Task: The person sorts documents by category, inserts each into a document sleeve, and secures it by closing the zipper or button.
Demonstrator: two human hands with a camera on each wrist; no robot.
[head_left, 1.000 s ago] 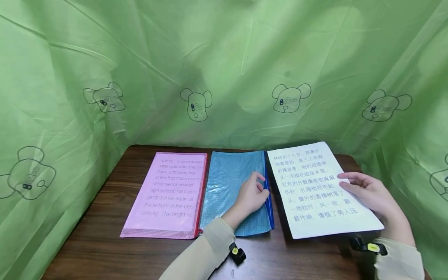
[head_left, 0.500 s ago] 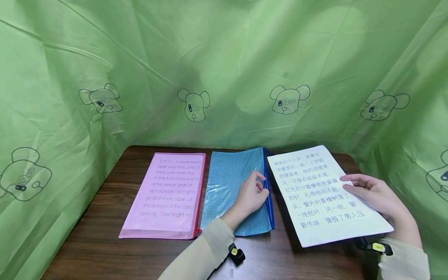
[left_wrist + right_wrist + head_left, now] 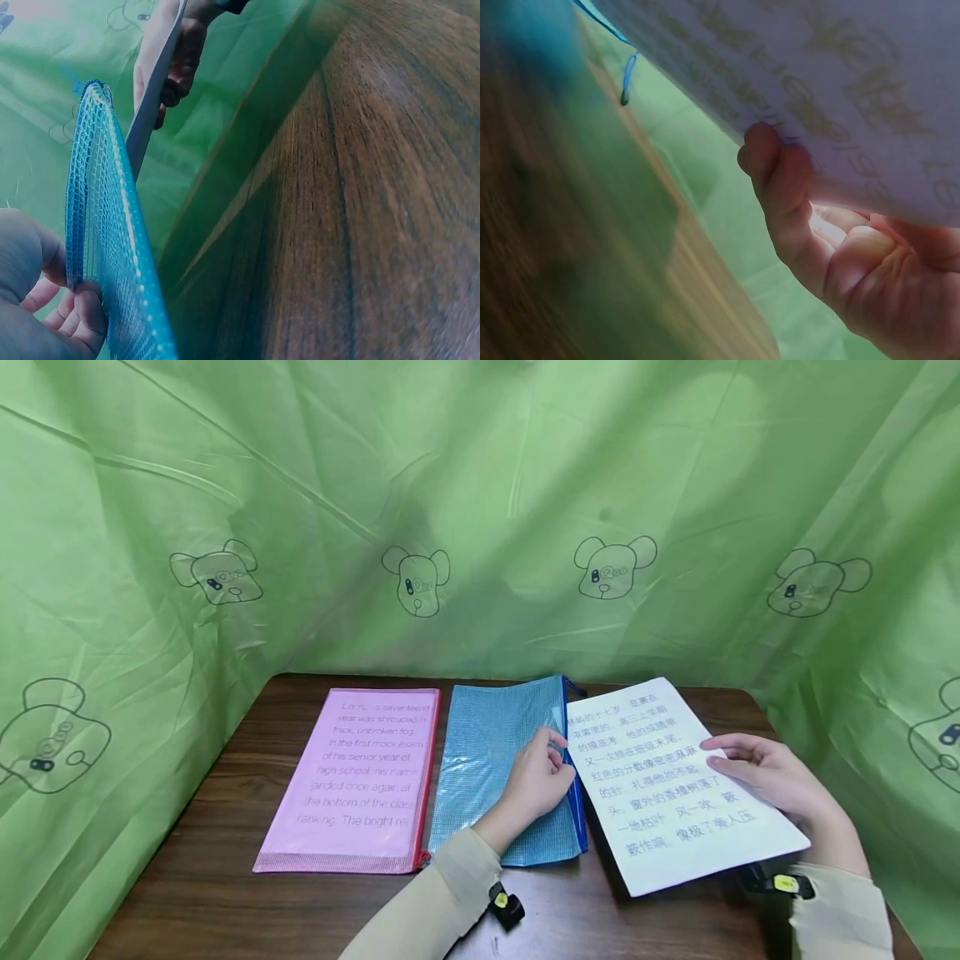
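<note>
My left hand (image 3: 536,772) pinches the upper layer of a blue mesh zipper pouch (image 3: 480,752) along its right side. In the left wrist view the pouch's mouth (image 3: 94,180) gapes, with the thumb and fingertips at its edge. My right hand (image 3: 772,777) holds printed paper (image 3: 652,810) by its right edge, thumb on top and curled fingers (image 3: 780,172) underneath. The paper is tilted above the table, and its upper left corner overlaps the pouch's opening in the head view. Chinese text covers its top face; writing also shows on the underside in the right wrist view.
A pink zipper pouch (image 3: 345,777) with a printed English page inside lies left of the blue one. All rest on a dark wooden table (image 3: 210,860). Green cloth (image 3: 480,485) hangs behind and at both sides. A zipper cord (image 3: 628,79) dangles from the blue pouch's far corner.
My right hand has drawn the paper a little right and nearer, then moved it left to the blue pouch's opening. The pouch's far right corner has lifted slightly; my left hand keeps its place.
</note>
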